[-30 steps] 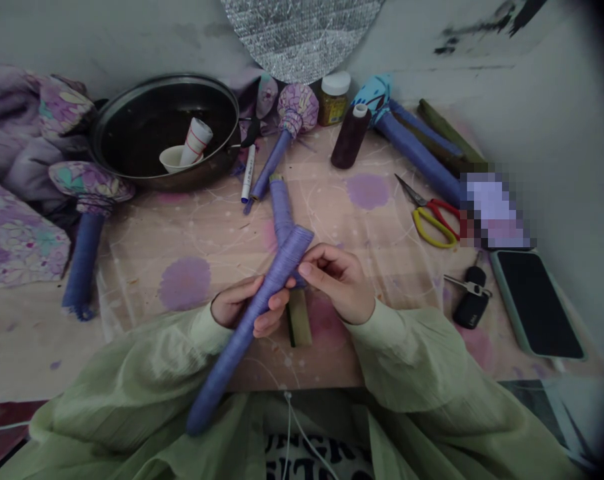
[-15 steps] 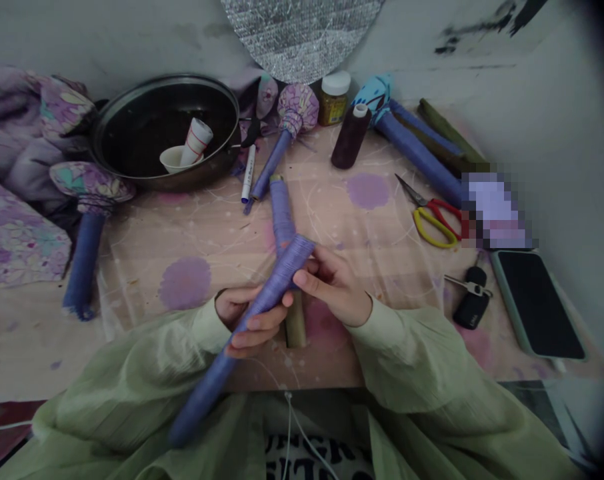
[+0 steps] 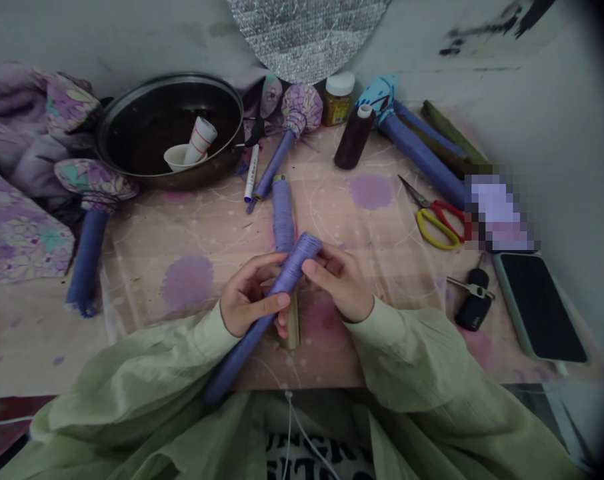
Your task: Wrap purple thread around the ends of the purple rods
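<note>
A stick wound in purple thread (image 3: 298, 267) slants over the table's front, its upper end away from me and its lower end reaching past the table edge over my sleeve. My left hand (image 3: 249, 297) is closed around its middle, thumb on top. At the upper end, my right hand (image 3: 346, 283) pinches the wound stick between thumb and fingers. Beneath it on the table lies a second stick (image 3: 283, 213), purple-wound at the far part, with a bare wooden near end. My left fingertips overlap this bare end; whether they touch it I cannot tell.
Behind stand a black pan (image 3: 169, 127) with a paper cup (image 3: 179, 157), a marker (image 3: 251, 175), a lidded jar (image 3: 338, 100) and a dark thread spool (image 3: 355, 137). Scissors (image 3: 435, 217), keys (image 3: 475, 300) and a phone (image 3: 541, 307) lie right. Cloth-headed mallets (image 3: 87, 260) lie left and behind.
My left hand has turned from fingers over the stick to thumb on top, gripping nearer the upper end. The stick's lower end has swung right and up. My right hand stays at the upper end.
</note>
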Demonstrator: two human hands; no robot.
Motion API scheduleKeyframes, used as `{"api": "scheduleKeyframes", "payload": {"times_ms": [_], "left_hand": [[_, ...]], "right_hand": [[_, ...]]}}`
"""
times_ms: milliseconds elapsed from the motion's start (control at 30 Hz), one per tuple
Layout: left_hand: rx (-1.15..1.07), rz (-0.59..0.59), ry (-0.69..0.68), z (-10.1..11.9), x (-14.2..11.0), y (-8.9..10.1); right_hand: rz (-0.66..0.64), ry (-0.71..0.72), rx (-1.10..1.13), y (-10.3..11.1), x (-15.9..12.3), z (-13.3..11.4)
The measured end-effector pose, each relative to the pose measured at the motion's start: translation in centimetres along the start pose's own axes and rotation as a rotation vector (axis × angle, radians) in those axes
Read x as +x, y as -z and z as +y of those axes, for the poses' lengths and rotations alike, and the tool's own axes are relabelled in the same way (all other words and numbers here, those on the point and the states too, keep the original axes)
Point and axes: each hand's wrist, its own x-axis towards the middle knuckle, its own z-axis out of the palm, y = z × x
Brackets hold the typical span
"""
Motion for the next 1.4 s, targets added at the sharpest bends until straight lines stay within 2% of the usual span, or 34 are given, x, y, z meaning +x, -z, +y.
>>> {"api": "scheduleKeyframes", "payload": {"times_ms": [100, 267, 367, 567, 833, 1067, 1267, 1400], "left_hand": [[-0.061, -0.046, -0.005, -0.1, 0.3, 0.3], [-0.073, -0.006, -0.01, 0.3, 0.6, 0.5], [-0.089, -0.016, -0.008, 0.7, 0.6, 0.6], [-0.21, -0.108, 0.116, 0.8, 0.7, 1.1], [-0.285, -0.2, 0.112, 0.2, 0.9, 1.4], [-0.295, -0.221, 0.098, 0.0, 0.8, 1.3], [-0.351, -0.335, 0.199, 0.4, 0.9, 1.5], [-0.391, -0.404, 0.289, 0.4, 0.9, 1.6]], "right_hand": [[0.024, 0.023, 0.031, 0.2, 0.0, 0.0], [0.066, 0.08, -0.128, 0.3, -0.1, -0.4], [0.08, 0.084, -0.132, 0.3, -0.1, -0.6], [0.064, 0.082, -0.062, 0.2, -0.1, -0.5], [0.05, 0.072, -0.062, 0.1, 0.0, -0.7], [0.011, 0.041, -0.044, 0.0, 0.1, -0.6], [-0.037, 0.01, -0.029, -0.1, -0.3, -0.3], [-0.103, 0.044, 0.017, -0.4, -0.7, -0.5]]}}
